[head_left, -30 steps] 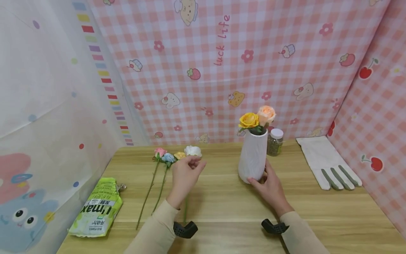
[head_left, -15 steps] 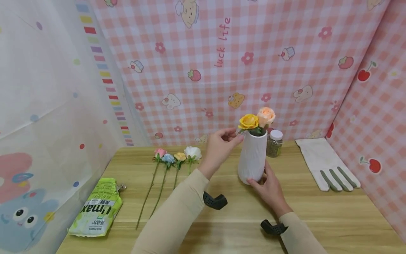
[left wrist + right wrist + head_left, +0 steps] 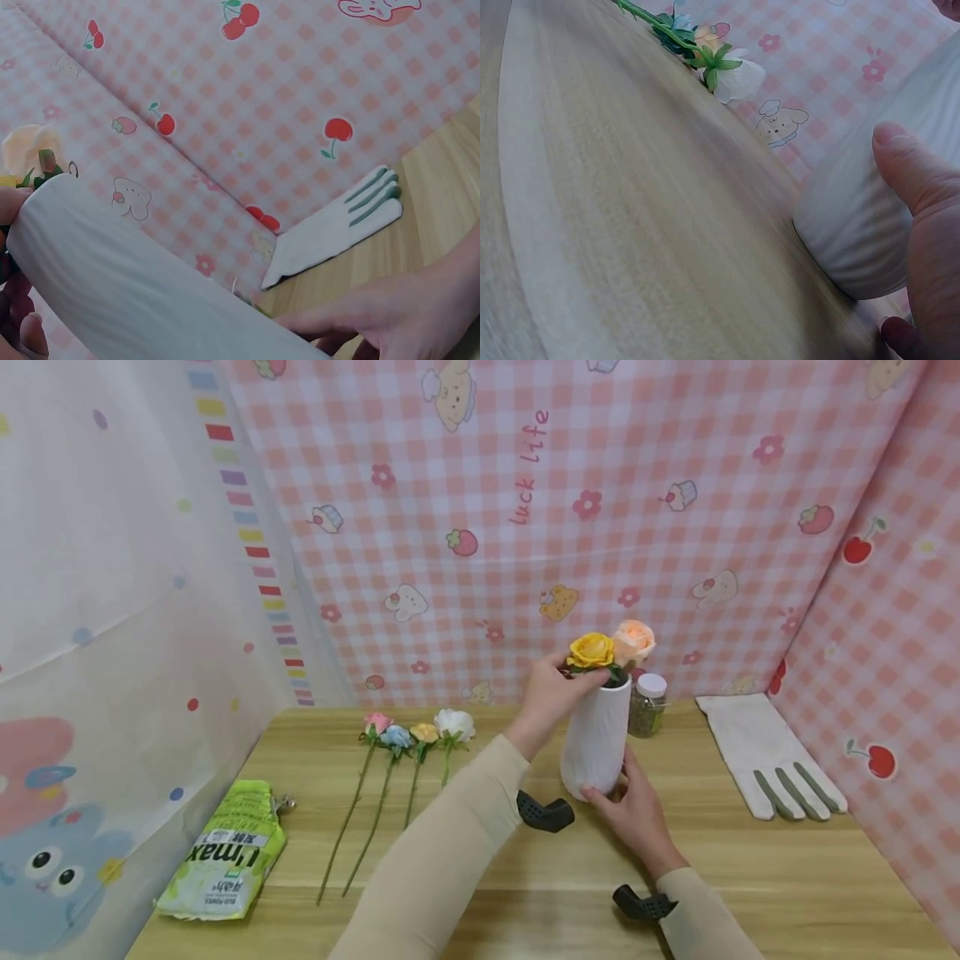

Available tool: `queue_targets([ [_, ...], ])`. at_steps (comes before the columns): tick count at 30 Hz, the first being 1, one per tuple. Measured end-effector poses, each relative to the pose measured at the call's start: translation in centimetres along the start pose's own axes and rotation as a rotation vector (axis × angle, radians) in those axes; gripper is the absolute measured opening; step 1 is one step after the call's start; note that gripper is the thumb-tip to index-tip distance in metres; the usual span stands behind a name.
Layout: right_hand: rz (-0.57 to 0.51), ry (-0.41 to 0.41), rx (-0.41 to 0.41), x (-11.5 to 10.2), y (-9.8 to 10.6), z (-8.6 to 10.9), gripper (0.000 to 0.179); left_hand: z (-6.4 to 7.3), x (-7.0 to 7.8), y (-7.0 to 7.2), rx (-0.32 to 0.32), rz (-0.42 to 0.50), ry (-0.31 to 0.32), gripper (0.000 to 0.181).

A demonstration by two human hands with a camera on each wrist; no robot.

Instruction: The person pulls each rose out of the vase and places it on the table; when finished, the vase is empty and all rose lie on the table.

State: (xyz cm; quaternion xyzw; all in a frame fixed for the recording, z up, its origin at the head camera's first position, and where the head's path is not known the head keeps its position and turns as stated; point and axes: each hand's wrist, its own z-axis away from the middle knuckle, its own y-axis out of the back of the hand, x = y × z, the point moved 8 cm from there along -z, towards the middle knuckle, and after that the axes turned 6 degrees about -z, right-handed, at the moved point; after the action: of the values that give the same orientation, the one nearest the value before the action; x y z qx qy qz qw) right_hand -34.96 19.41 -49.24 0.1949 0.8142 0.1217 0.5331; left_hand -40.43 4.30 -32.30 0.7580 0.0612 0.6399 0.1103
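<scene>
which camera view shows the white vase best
The head view: the vase fits in frame from rim to base. The left wrist view shows rim and side, no base; the right wrist view, base but no rim.

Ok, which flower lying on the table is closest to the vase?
The white flower, rightmost of the four; the pale yellow flower, blue flower and pink flower all lie farther left.

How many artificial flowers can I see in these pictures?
6. Two are in the vase: a yellow one and a peach one. Four lie on the table: a pink one, a blue one, a pale yellow one, a white one. The left hand may hide more.
</scene>
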Motion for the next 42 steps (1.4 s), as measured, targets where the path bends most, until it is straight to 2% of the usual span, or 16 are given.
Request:
queue_targets([
  [7, -0.005, 0.018, 0.008, -0.3, 0.0, 0.0, 0.093, -0.1, -0.1, -0.1, 0.051, -0.01, 0.059, 0.047],
  [16, -0.011, 0.001, 0.0, -0.5, -0.2, -0.2, 0.094, -0.7, -0.3, -0.5, 0.03, 0.029, 0.122, 0.043],
  [20, -0.018, 0.005, -0.001, -0.6, -0.2, -0.2, 0.094, -0.7, -0.3, -0.1, 0.089, 0.031, 0.126, 0.031],
  [23, -0.02, 0.008, 0.002, -0.7, -0.2, -0.2, 0.094, -0.5, 0.0, 0.4, 0.135, 0.043, 0.108, 0.023],
  [25, -0.022, 0.01, 0.005, -0.7, -0.1, -0.2, 0.094, -0.3, 0.5, 0.8, 0.152, 0.059, 0.071, 0.022],
  [31, -0.014, 0.01, 0.01, -0.4, 0.1, -0.2, 0.095, 0.0, 2.0, 1.5, 0.154, 0.11, -0.053, 0.021],
  [35, -0.007, 0.003, 0.015, -0.2, 0.1, 0.0, 0.095, 0.4, 2.3, 1.7, 0.146, 0.105, -0.083, 0.022],
  [40, -0.003, -0.003, 0.021, -0.1, 0.1, 0.0, 0.094, 0.9, 2.0, 2.0, 0.167, 0.066, -0.092, 0.039],
  [42, -0.001, -0.006, 0.018, -0.1, 0.1, 0.0, 0.094, 1.0, 1.8, 2.1, 0.175, 0.057, -0.094, 0.041],
])
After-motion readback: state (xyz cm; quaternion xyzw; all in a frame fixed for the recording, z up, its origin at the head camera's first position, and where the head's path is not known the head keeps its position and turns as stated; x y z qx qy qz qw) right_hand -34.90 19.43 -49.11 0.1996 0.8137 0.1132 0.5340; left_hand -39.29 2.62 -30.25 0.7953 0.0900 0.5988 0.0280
